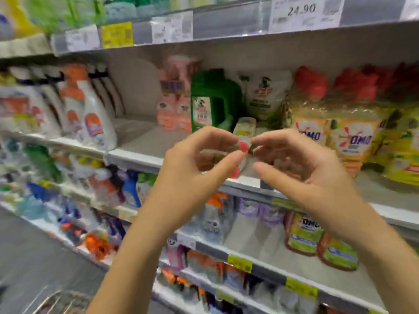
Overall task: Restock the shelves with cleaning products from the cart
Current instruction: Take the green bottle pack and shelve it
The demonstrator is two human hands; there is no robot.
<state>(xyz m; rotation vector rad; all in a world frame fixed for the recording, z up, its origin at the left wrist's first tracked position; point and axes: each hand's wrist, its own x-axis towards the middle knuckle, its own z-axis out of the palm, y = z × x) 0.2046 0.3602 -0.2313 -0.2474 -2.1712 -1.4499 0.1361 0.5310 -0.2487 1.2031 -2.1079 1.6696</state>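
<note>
My left hand point(192, 168) and my right hand point(301, 164) are raised side by side in front of the middle shelf point(133, 158). Their fingers are loosely curved and the fingertips almost meet. Neither hand visibly holds anything. Just behind the fingertips a white pouch with a yellow label and red spots point(244, 132) lies flat on the shelf board. The hands hide its lower part. A corner of the wire cart point(63, 302) shows at the bottom left. The picture is blurred.
On the same shelf stand a green jug point(213, 98), pink spray bottles point(174, 103), a white bag point(265, 94), OMO pouches point(353, 137) at the right and white bottles point(95, 116) at the left. More stocked shelves run above and below. Grey floor point(34, 257) lies at the lower left.
</note>
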